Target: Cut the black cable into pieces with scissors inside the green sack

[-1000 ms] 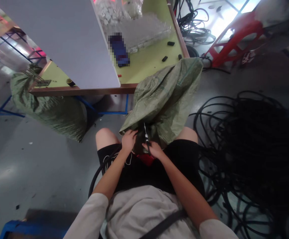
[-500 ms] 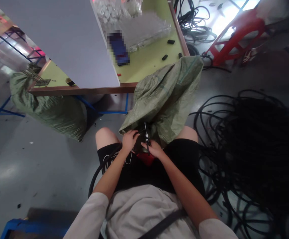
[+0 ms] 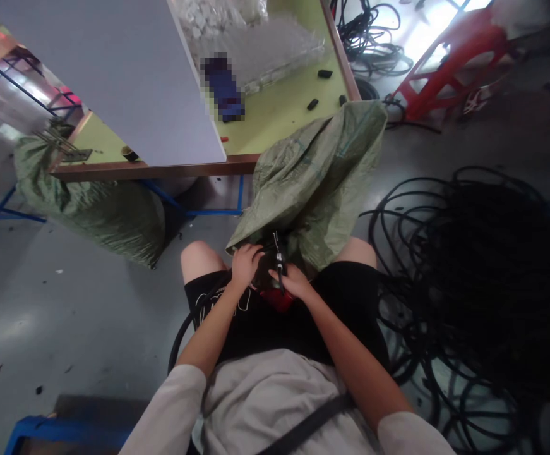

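Note:
My left hand (image 3: 246, 264) is closed around a black cable (image 3: 183, 335), which loops down past my left forearm. The cable's end by my fingers is dark and hard to make out. In my right hand (image 3: 294, 281) is a small metal-tipped tool (image 3: 279, 259) with a black handle, its two slim prongs pointing away from me and slightly apart. Both hands are close together above my lap, at the mouth of a green woven sack (image 3: 312, 170) draped from the table corner to between my knees. A red object (image 3: 277, 300) shows below my hands, partly hidden.
The table (image 3: 265, 136) ahead carries a white board (image 3: 127, 76), a pixelated blue item (image 3: 225, 88), clear plastic bags and small black pieces. A large black cable coil (image 3: 487, 278) lies right on the floor. A full green sack (image 3: 108, 215) stands left; a red stool (image 3: 454, 69) is far right.
The tool's metal prongs look spread a little wider than before. Both hands stay in nearly the same place, and the view has shifted slightly.

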Tool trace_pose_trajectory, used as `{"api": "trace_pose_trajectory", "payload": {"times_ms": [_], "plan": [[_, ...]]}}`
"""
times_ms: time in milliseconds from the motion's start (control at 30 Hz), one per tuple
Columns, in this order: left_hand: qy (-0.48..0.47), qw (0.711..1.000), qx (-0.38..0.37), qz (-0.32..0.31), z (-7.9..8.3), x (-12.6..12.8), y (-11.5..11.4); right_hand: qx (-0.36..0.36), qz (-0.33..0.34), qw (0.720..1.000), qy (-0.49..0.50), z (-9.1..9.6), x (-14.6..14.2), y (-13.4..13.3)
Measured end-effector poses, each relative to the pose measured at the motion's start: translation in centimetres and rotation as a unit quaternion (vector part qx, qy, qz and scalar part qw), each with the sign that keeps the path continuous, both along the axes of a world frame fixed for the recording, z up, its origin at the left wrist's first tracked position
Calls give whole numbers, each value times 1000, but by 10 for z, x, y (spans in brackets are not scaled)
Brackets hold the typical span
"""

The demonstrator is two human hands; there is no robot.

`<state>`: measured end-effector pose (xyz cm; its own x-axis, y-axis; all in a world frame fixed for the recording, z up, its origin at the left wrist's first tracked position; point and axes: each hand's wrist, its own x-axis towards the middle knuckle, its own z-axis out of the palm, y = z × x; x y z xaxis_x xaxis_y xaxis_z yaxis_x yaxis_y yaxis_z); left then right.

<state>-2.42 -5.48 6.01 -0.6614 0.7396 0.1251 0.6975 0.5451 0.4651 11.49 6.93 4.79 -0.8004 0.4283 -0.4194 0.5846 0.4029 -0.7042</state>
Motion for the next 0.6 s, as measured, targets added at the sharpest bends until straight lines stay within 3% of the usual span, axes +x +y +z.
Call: {"api": "trace_pose_trajectory", "payload": {"times_ms": [200, 367, 600], "plan": [[3, 1000, 4, -2, -6, -6, -2, 48, 31, 998, -39, -4, 1, 2], [-11, 1000, 24, 5, -7, -10, -3, 75, 9, 996, -43, -2, 1, 3], [-29, 999, 28, 28, 1, -8, -4, 50, -9, 998, -42, 7, 0, 4]]}}
